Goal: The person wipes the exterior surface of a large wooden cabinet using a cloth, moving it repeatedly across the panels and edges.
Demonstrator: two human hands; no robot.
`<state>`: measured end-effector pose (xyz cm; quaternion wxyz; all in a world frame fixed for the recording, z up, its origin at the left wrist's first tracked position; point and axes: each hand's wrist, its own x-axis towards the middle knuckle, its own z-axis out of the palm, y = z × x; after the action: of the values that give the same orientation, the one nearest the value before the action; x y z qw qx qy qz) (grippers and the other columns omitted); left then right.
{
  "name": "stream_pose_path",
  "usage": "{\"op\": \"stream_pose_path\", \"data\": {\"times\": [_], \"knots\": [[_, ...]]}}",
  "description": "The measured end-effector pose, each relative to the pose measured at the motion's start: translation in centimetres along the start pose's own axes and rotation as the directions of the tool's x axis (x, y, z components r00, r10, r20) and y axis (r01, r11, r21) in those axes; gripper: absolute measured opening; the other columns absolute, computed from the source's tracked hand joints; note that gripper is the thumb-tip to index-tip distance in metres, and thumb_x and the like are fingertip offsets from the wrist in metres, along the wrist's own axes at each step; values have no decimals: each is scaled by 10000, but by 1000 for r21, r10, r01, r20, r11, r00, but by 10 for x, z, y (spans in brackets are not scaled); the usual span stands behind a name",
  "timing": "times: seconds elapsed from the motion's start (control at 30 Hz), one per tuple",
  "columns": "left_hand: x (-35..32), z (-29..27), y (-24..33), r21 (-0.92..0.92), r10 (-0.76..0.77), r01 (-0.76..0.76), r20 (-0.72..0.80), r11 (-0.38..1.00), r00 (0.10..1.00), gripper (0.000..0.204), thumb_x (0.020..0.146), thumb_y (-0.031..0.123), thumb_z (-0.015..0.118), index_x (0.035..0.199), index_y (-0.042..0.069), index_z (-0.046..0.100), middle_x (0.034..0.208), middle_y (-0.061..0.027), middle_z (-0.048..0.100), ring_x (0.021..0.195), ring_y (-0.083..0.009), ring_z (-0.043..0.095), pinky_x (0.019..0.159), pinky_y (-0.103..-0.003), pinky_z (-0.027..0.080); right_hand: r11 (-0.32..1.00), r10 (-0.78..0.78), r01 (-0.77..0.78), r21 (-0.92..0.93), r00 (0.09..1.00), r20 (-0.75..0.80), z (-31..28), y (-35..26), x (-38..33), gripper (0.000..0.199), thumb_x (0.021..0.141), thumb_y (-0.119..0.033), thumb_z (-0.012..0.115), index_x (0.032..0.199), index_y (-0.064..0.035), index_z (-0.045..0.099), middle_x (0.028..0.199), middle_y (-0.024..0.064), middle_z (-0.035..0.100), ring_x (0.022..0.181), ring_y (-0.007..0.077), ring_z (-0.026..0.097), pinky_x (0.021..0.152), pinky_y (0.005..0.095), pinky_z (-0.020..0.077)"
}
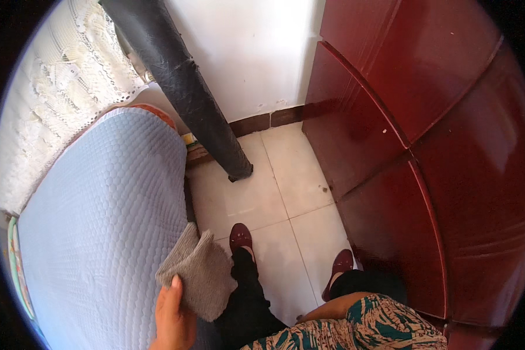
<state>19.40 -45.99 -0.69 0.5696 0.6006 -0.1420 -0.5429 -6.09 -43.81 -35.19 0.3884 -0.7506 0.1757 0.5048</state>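
One folded grey-brown cloth (207,283) is in the left hand (174,318), whose grip pinches it with the thumb on top, near the edge of a bed with a pale blue quilted cover (111,204); whether cloth and cover touch, I cannot tell. The right hand is out of sight, so its grip cannot be told. Two dark red shoes (240,235) stand on the tiled floor (277,256), between the bed and a glossy dark red cabinet (367,163).
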Motion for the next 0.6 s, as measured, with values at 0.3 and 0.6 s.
{"op": "stream_pose_path", "data": {"times": [0.3, 0.6], "knots": [[1, -9, 1, -28, -85, 83, -71, 996, 994, 543, 982, 342, 446, 1392, -2, 351, 1400, -156, 425, 1298, -280, 402, 1097, -430, 291, 998, -36, 36, 59, 999, 2, -44, 9, 0, 309, 862, -239, 541, 1105, -80, 647, 1080, 178, 647, 1015, 350, 618, 828, 461, 496], [6, -26, 1, -292, -38, 44, 29, 955, 999, 635, 961, 400, 465, 1434, 18, 281, 1460, -152, 348, 1354, -302, 320, 1126, -477, 230, 997, -35, 39, 69, 998, -56, -92, 18, -13, 309, 858, -233, 539, 1103, -79, 649, 1081, 177, 647, 1018, 353, 617, 821, 459, 500]]}}
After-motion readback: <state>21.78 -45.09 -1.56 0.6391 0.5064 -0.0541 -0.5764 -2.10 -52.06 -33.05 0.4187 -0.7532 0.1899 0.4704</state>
